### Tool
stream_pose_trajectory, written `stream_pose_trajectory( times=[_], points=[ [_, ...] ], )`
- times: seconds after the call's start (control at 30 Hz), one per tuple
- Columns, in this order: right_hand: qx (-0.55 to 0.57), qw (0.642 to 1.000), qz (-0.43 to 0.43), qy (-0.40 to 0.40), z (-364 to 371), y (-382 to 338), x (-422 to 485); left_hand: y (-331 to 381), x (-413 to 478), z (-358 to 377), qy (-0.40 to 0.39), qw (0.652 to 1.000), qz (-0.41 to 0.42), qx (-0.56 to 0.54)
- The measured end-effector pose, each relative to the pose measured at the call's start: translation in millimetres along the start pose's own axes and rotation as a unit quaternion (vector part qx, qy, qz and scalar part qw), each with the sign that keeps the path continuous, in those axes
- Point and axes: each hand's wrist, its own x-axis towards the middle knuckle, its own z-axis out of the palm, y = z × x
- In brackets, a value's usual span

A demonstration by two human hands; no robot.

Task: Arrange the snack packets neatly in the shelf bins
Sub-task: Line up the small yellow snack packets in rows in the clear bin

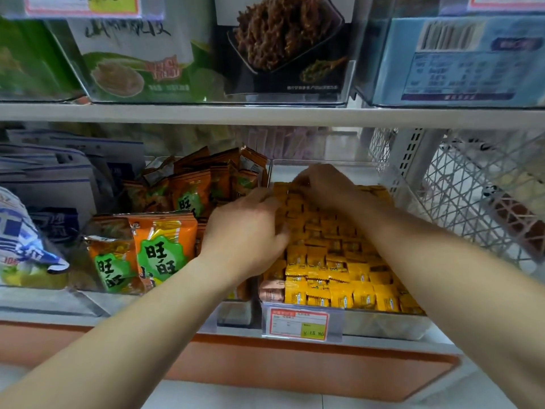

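A clear shelf bin (386, 323) holds several rows of small yellow snack packets (339, 278). Both hands reach into it. My left hand (247, 228) lies on the left side of the packets, its fingers bent down among them at the bin's left wall. Further back, my right hand (324, 183) sits over the rear rows, fingers curled onto the packets; a grip cannot be made out. To the left, a second clear bin holds orange and green snack packets (159, 252), loosely piled.
A price tag (298, 322) hangs on the yellow bin's front. Blue and white bags (26, 246) fill the far left. A white wire basket (477, 196) stands at the right. The upper shelf (265, 113) carries clear bins of larger packs close above the hands.
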Motion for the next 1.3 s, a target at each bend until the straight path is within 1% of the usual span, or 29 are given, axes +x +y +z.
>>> stream_pose_trajectory(
  times=[0.07,0.17,0.27,0.3,0.33,0.37,0.4,0.47,0.5,0.53,0.63,0.7,0.8,0.83,0.87,0.9,0.97,1.0,1.03,1.13,1.17,1.2,1.23,1.3],
  points=[
    [-0.022,1.0,0.01,-0.007,-4,3,0,0,0,-1,-0.007,1.0,-0.002,-0.006],
    [-0.051,0.998,0.031,0.029,-8,13,-4,1,1,-6,-0.01,1.0,0.005,-0.01],
    [-0.04,0.999,0.022,-0.009,-8,14,-3,13,9,-11,0.021,0.998,0.06,0.007],
    [-0.041,0.999,0.017,-0.023,-9,13,-2,20,15,-11,0.018,0.997,0.077,-0.003],
    [-0.042,0.999,0.014,-0.032,-10,12,-1,30,22,-8,-0.003,0.996,0.084,-0.028],
    [-0.038,0.999,0.012,-0.031,-12,11,0,40,29,-3,-0.044,0.994,0.077,-0.061],
    [-0.029,0.999,0.013,-0.025,-12,11,0,50,36,4,-0.1,0.989,0.054,-0.093],
    [-0.001,1.0,0.018,-0.002,-14,13,-1,63,44,21,-0.217,0.967,-0.01,-0.135],
    [0.012,1.0,0.022,0.008,-14,15,-1,66,46,30,-0.246,0.959,-0.029,-0.137],
    [0.022,0.999,0.026,0.015,-14,16,-1,66,46,39,-0.255,0.957,-0.041,-0.132],
    [0.029,0.999,0.035,0.029,-11,19,-2,62,44,55,-0.222,0.967,-0.05,-0.113],
    [0.038,0.996,0.043,0.075,-10,18,-3,61,46,58,-0.206,0.968,-0.06,-0.134],
    [0.073,0.984,0.052,0.156,-20,10,-6,62,46,57,-0.223,0.958,-0.079,-0.163],
    [0.077,0.981,0.053,0.17,-26,7,-8,62,46,55,-0.22,0.952,-0.096,-0.189],
    [0.088,0.977,0.057,0.185,-31,6,-12,62,47,53,-0.198,0.945,-0.124,-0.231],
    [0.112,0.971,0.063,0.201,-36,5,-19,63,48,49,-0.152,0.934,-0.161,-0.281],
    [0.166,0.957,0.072,0.225,-42,8,-42,61,56,41,-0.03,0.905,-0.238,-0.352],
    [0.176,0.955,0.068,0.23,-43,8,-56,61,59,38,0.003,0.885,-0.268,-0.381],
    [0.181,0.955,0.057,0.228,-44,6,-71,61,61,35,0.009,0.859,-0.29,-0.422],
    [0.223,0.957,0.022,0.186,-41,-4,-105,66,63,30,-0.042,0.75,-0.338,-0.567],
    [0.234,0.957,0.009,0.171,-40,-8,-113,67,62,31,-0.041,0.725,-0.345,-0.595],
    [0.252,0.954,0.001,0.161,-38,-10,-119,68,62,32,-0.032,0.711,-0.347,-0.611],
    [0.282,0.946,0.004,0.163,-38,-10,-121,68,62,32,-0.024,0.704,-0.346,-0.62],
    [0.334,0.921,0.059,0.193,-41,-4,-117,66,63,36,-0.011,0.695,-0.33,-0.638]
  ],
)
